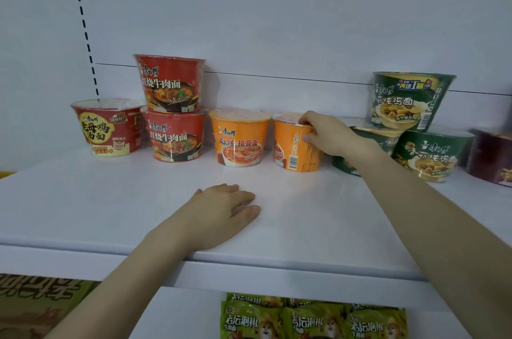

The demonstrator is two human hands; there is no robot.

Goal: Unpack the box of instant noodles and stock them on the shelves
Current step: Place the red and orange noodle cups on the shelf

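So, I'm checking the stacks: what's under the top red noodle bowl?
Another red noodle bowl of the same kind, standing on the shelf. Its lid is mostly covered by the top bowl.

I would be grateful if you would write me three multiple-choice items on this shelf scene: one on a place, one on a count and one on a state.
1. Where does the left hand rest?
A. on a red bowl
B. on the white shelf
C. on the green packets

2. How many orange noodle bowls stand on the shelf?
A. one
B. two
C. four

3. What is the right hand doing?
A. hanging empty
B. pressing flat on a green bowl
C. gripping the right-hand orange bowl

Answers:
1 B, its palm lies flat on bare shelf.
2 B, two stand side by side.
3 C, its fingers curl round the bowl's rim.
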